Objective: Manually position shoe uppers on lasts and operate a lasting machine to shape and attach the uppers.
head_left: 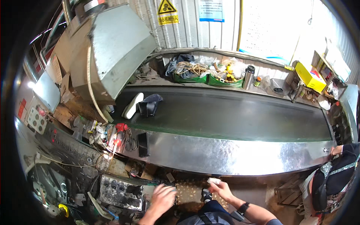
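Observation:
My right hand [225, 192], with a dark watch on its wrist, is closed on a small white piece [214, 180] near the front edge of the metal ledge [210, 152]. What kind of piece it is, I cannot make out. My left hand [163, 198] hovers lower left of it, its fingers loosely stretched and slightly blurred, with nothing visible in them. Ahead, on the dark conveyor belt [225, 112], lie a white shoe sole [132, 106] and a black shoe upper [150, 106], side by side at the left end.
A black phone [143, 144] and a red handheld tool [121, 128] lie on the ledge's left. Behind the belt stand green bins [225, 82] and a steel flask [248, 77]. A grey hood [120, 41] covers the belt's left end. Another person's hand [336, 150] is at far right.

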`<action>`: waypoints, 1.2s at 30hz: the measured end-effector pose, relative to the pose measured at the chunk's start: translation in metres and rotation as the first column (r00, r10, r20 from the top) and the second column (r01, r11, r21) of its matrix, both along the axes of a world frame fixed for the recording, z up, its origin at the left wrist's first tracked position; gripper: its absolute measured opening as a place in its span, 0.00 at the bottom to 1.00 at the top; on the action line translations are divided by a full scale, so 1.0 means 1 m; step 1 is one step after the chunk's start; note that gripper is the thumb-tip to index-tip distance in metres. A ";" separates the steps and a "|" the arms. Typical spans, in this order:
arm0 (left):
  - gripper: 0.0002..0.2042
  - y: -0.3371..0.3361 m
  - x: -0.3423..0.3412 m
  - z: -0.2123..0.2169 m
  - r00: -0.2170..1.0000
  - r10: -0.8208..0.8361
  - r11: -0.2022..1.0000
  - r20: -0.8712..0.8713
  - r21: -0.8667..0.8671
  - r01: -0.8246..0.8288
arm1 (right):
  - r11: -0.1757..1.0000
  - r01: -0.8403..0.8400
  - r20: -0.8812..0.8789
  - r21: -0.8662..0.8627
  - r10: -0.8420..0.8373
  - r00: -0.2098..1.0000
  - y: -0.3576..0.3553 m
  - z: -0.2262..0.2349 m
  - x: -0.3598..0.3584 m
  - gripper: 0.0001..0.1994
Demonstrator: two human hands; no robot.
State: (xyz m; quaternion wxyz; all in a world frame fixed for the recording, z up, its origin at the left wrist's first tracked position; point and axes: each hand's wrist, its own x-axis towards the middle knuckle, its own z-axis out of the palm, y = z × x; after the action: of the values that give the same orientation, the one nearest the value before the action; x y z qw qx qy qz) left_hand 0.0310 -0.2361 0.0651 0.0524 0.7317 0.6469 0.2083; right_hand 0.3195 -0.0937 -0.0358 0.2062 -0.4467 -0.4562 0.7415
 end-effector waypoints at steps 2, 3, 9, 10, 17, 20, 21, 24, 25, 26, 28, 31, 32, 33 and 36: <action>0.15 0.071 0.063 0.021 0.981 -0.106 0.992 0.164 0.083 0.093 | 0.969 0.078 -0.208 -0.234 -0.128 0.970 0.030 -0.002 -0.021 0.22; 0.17 0.092 0.085 0.030 0.962 -0.130 0.988 0.241 0.113 0.105 | 0.890 0.054 -0.259 -0.453 -0.190 0.947 0.041 0.020 -0.044 0.25; 0.23 0.154 0.130 0.014 0.873 -0.433 0.901 0.224 0.107 0.420 | 0.706 -0.315 -0.600 -0.634 -0.191 0.777 0.071 0.049 -0.055 0.26; 0.23 0.156 0.122 0.004 0.845 -0.433 0.901 0.314 0.131 0.414 | 0.752 -0.297 -0.615 -0.588 -0.177 0.768 0.075 0.030 -0.048 0.25; 0.21 0.085 0.005 -0.070 0.793 0.343 0.939 0.503 -0.154 -0.308 | 0.810 -0.013 0.379 0.586 -0.259 0.888 0.096 -0.015 0.060 0.18; 0.19 0.068 -0.020 -0.099 0.693 0.400 0.916 0.600 -0.235 -0.326 | 0.665 -0.412 0.726 0.622 -0.293 0.623 0.084 -0.011 0.111 0.21; 0.19 0.071 -0.026 -0.110 0.686 0.400 0.916 0.608 -0.245 -0.316 | 0.608 -0.213 0.545 0.765 -0.433 0.718 0.076 -0.014 0.118 0.22; 0.19 0.105 -0.029 -0.128 0.699 0.339 0.941 0.630 -0.227 -0.252 | 0.585 -0.365 0.658 0.725 -0.429 0.619 0.059 -0.021 0.144 0.24; 0.18 0.119 -0.030 -0.129 0.706 0.302 0.953 0.640 -0.204 -0.223 | 0.716 -0.282 0.714 0.639 -0.414 0.565 0.053 -0.014 0.137 0.26; 0.17 0.133 -0.031 -0.128 0.690 0.284 0.958 0.666 -0.224 -0.179 | 0.805 -0.247 0.774 0.540 -0.359 0.522 0.059 -0.007 0.131 0.26; 0.17 0.155 -0.036 -0.127 0.819 0.114 0.993 0.563 -0.036 -0.114 | 0.934 -0.247 0.880 0.258 -0.121 0.460 0.088 0.008 0.114 0.24; 0.16 0.176 -0.054 -0.150 0.896 -0.019 0.999 0.444 0.044 0.000 | 0.864 -0.261 0.821 0.431 -0.254 0.512 0.093 -0.008 0.112 0.23; 0.18 0.176 -0.072 -0.182 0.749 0.083 0.996 0.658 -0.067 -0.051 | 0.866 -0.300 0.827 0.400 -0.200 0.525 0.101 -0.004 0.100 0.23; 0.18 0.186 -0.060 -0.190 0.764 0.028 0.998 0.645 -0.060 0.014 | 0.872 -0.294 0.838 0.391 -0.205 0.506 0.099 -0.005 0.110 0.24; 0.18 0.197 -0.044 -0.212 0.723 -0.045 0.978 0.689 -0.118 0.172 | 0.893 -0.231 0.836 0.385 -0.231 0.498 0.085 -0.003 0.122 0.23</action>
State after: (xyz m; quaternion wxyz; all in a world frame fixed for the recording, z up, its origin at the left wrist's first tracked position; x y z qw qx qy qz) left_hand -0.0129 -0.0392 -0.1470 0.3619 0.6330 0.5538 0.4020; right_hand 0.4411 -0.0082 -0.0384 0.0465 -0.6965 -0.6550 0.2893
